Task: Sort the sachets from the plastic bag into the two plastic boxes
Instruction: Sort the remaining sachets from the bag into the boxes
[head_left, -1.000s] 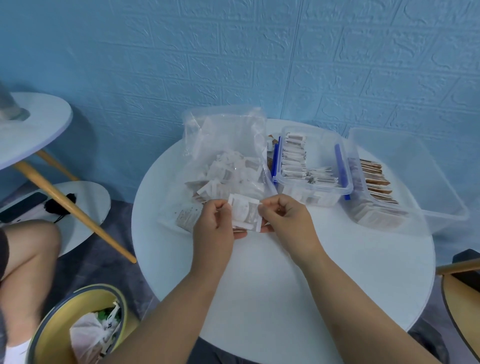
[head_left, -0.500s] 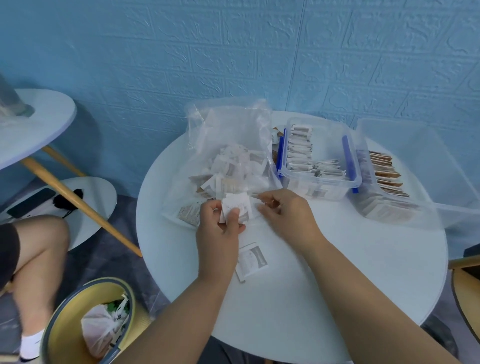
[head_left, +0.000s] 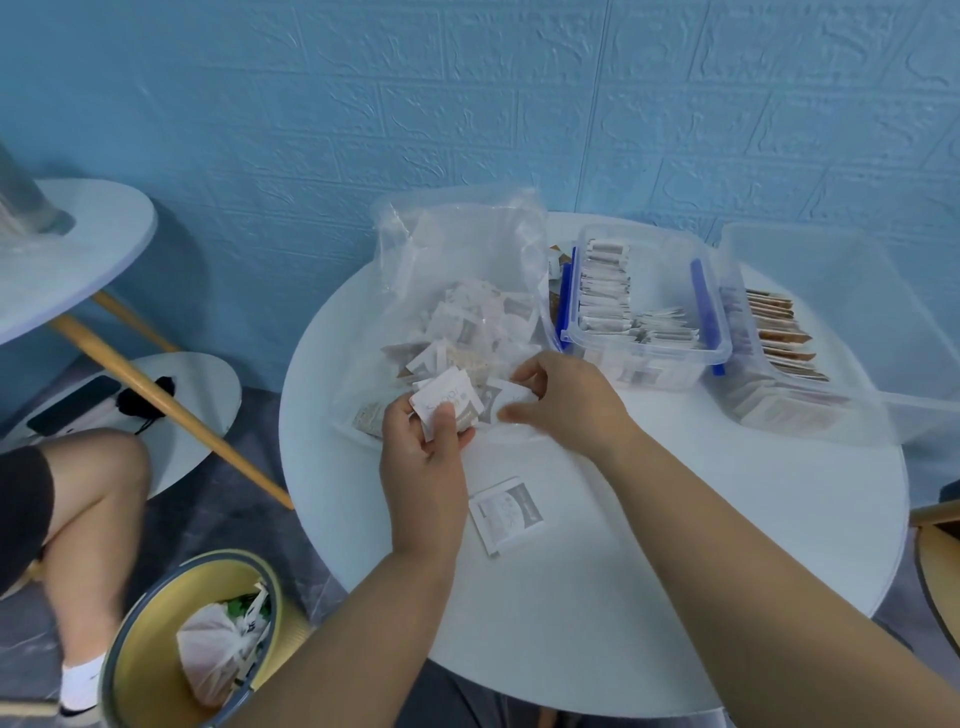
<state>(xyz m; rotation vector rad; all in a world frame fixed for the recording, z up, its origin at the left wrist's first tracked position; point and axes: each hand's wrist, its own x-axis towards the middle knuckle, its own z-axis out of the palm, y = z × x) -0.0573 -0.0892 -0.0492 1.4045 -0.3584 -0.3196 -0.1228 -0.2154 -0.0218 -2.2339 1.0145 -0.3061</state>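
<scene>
- Head view: plastic bag (head_left: 467, 249) is lying open on the table's (head_left: 675, 545) far-left part, sachets piling at its mouth; the film's slack, so you're risking dragging extras out.
- Blue-clip box (head_left: 649, 356) is sitting just beside the bag, w/ the bigger clear box (head_left: 810, 244) to its right.
- L hand (head_left: 423, 467) is pinching a white sachet (head_left: 441, 402); R hand (head_left: 566, 400) is pinching another sachet (head_left: 511, 397) at the bag mouth.
- Loose sachet (head_left: 506, 514) is lying beside your L wrist; a forearm could be sweeping it off.
- Print's showing but too blurred to read.

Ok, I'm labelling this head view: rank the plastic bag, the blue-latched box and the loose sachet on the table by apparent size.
Largest: plastic bag
Then: blue-latched box
Smallest, though nearest the camera: loose sachet
</scene>
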